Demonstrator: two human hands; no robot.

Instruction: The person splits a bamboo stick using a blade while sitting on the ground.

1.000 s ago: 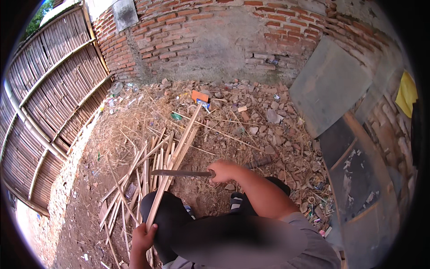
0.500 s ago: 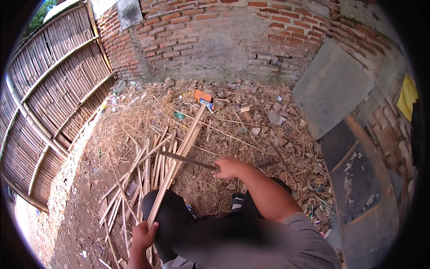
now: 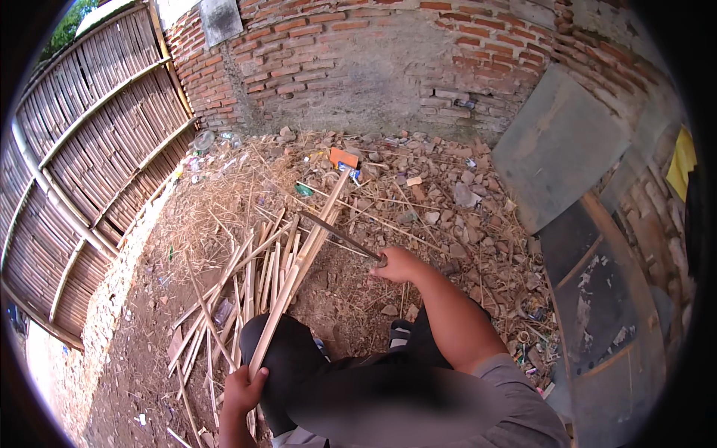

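- Far left: a bamboo fence [image 3: 97, 149] is standing, with pale poles crossing its thin upright slats.
- Left of centre: a loose pile of split strips [image 3: 248, 284] is lying on the ground, pieces crossing at many angles, dry straw [image 3: 224, 187] spreading behind it.
- Lower left: my left hand [image 3: 243, 390] is closing around the near end of a long pale strip [image 3: 297, 275], thumb and fingers pinching it.
- The long pale strip is running from that hand across my left knee [image 3: 293, 351], slanting up and away to the right, just beside the pile. I am not able to tell whether its far end is touching the ground.
- Beyond: a green scrap [image 3: 303, 190] is lying left of the far end; an orange block [image 3: 343, 157] is sitting just past it.
- Centre: a dark narrow blade [image 3: 348, 240] is crossing over the strip, tip pointing up and left; contact I cannot tell.
- Right of centre: my right hand [image 3: 397, 266] is wrapping its fingers around the blade's near end.
- Behind all this a brick wall [image 3: 403, 67] is rising, partly plastered; rubble [image 3: 455, 224] is littering its foot.
- Right: a grey sheet [image 3: 564, 149] is leaning, a dark framed panel [image 3: 597, 299] standing below it.
- Far right: a yellow cloth [image 3: 680, 164] is hanging.
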